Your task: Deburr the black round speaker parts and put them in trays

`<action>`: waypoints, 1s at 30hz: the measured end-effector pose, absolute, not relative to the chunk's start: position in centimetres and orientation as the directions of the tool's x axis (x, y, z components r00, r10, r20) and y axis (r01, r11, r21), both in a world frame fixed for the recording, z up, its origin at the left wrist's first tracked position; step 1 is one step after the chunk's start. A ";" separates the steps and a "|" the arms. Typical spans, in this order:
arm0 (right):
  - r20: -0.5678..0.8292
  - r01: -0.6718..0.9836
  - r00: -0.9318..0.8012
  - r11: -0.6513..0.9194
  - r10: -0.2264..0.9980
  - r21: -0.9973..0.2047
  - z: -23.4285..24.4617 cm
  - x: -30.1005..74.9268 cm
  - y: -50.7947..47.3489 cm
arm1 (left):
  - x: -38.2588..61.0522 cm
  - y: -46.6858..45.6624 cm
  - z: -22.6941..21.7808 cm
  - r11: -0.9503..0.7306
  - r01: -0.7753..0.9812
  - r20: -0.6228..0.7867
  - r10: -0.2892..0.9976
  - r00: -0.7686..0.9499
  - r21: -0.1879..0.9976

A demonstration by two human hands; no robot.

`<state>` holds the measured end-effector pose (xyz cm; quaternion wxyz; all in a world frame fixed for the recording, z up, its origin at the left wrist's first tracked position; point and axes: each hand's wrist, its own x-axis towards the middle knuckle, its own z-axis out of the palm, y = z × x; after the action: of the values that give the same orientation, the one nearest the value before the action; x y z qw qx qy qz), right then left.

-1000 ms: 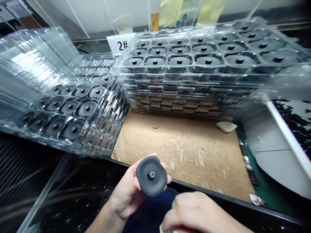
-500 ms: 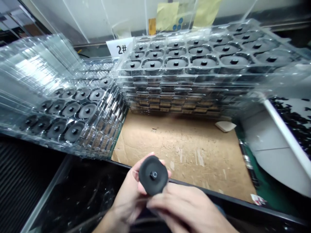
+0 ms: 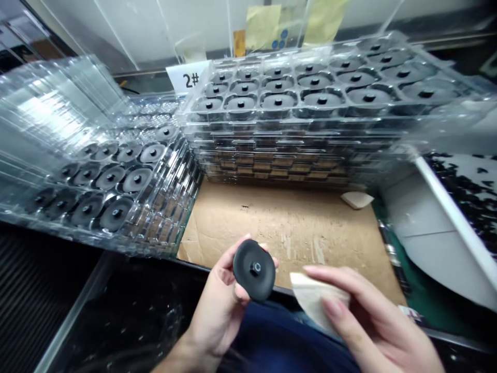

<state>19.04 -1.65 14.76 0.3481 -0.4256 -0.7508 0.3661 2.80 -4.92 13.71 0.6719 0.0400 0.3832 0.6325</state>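
Two hands: the left hand [image 3: 219, 311] grips a black rubber-like disc [image 3: 254, 269] by its edge, fingers curled behind it; the right hand [image 3: 375, 316] pinches a pale wedge of cloth or paper [image 3: 316, 298] between thumb and fingers, just apart from the disc.
Disc: matte, rounded, slightly squarish, with a small metal-looking central stud [image 3: 255, 268]; it is held above dark blue lap fabric [image 3: 287, 342].
Risk: a loose grip could drop the disc onto the black ledge [image 3: 202, 265]; fibres from the wedge could cling to the matte face.
Trays: clear plastic blister trays [image 3: 295, 120] stack ahead, with another stack [image 3: 97, 243] at left, their pockets seating similar discs; a bump could shift either stack.
Board: scuffed corrugated cardboard [image 3: 310, 228] lies between them, below a "2#" card [image 3: 188, 79].
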 end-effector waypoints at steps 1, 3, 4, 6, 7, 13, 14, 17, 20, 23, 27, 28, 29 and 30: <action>0.286 0.369 -0.399 0.438 0.871 -0.820 15.3 18.5 -1.5 | 3.0 -5.1 13.7 0.212 -0.821 -0.471 0.879 -0.077 0.530; 0.411 0.290 -0.434 0.557 0.802 -0.778 16.2 17.2 -1.2 | 3.2 -5.4 13.6 0.272 -0.814 -0.505 0.862 -0.030 0.513; 0.426 0.243 -0.473 0.578 0.772 -0.779 16.5 16.5 -1.1 | 3.1 -5.6 13.5 0.300 -0.808 -0.527 0.850 -0.016 0.508; 0.353 0.161 -0.602 0.542 0.716 -0.825 16.8 15.5 -0.9 | 3.0 -6.0 13.3 0.318 -0.801 -0.565 0.825 -0.031 0.508; 0.284 0.154 -0.665 0.499 0.691 -0.853 16.8 15.2 -0.8 | 2.9 -6.1 13.1 0.312 -0.800 -0.577 0.815 -0.051 0.512; 0.485 0.169 -0.459 0.609 0.744 -0.775 16.3 15.0 -1.0 | 3.4 -6.2 13.4 0.396 -0.739 -0.596 0.803 -0.010 0.545; 0.468 0.136 -0.492 0.596 0.734 -0.792 16.3 15.2 -1.0 | 3.4 -6.1 13.6 0.407 -0.739 -0.614 0.789 -0.012 0.538; 0.218 0.155 -0.679 0.427 0.701 -0.891 16.7 15.6 -1.0 | 3.4 -6.0 13.8 0.408 -0.761 -0.637 0.771 -0.009 0.504; 0.301 0.201 -0.566 0.483 0.767 -0.852 16.7 15.1 -0.9 | 3.6 -6.0 13.8 0.417 -0.759 -0.595 0.802 0.049 0.500; 0.476 0.125 -0.478 0.594 0.738 -0.795 16.5 14.7 -1.1 | 3.7 -6.0 14.2 0.419 -0.766 -0.604 0.795 0.051 0.487; 0.249 0.130 -0.688 0.454 0.681 -0.881 17.1 16.5 -1.4 | 3.2 -6.2 14.5 0.421 -0.795 -0.668 0.744 0.026 0.438; 0.211 0.169 -0.698 0.444 0.685 -0.880 17.3 17.2 -1.4 | 3.2 -6.2 14.4 0.426 -0.795 -0.662 0.749 0.040 0.433; 0.185 0.213 -0.701 0.450 0.689 -0.867 17.5 17.8 -1.4 | 3.3 -6.2 14.2 0.433 -0.796 -0.650 0.757 0.065 0.423; 0.179 0.248 -0.703 0.473 0.688 -0.845 17.7 18.3 -1.4 | 3.4 -6.2 14.2 0.443 -0.800 -0.639 0.763 0.099 0.405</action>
<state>18.26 -1.43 17.66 0.2583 -0.2860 -0.8185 0.4260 3.39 -6.20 14.15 0.7410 -0.0222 0.4154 0.5272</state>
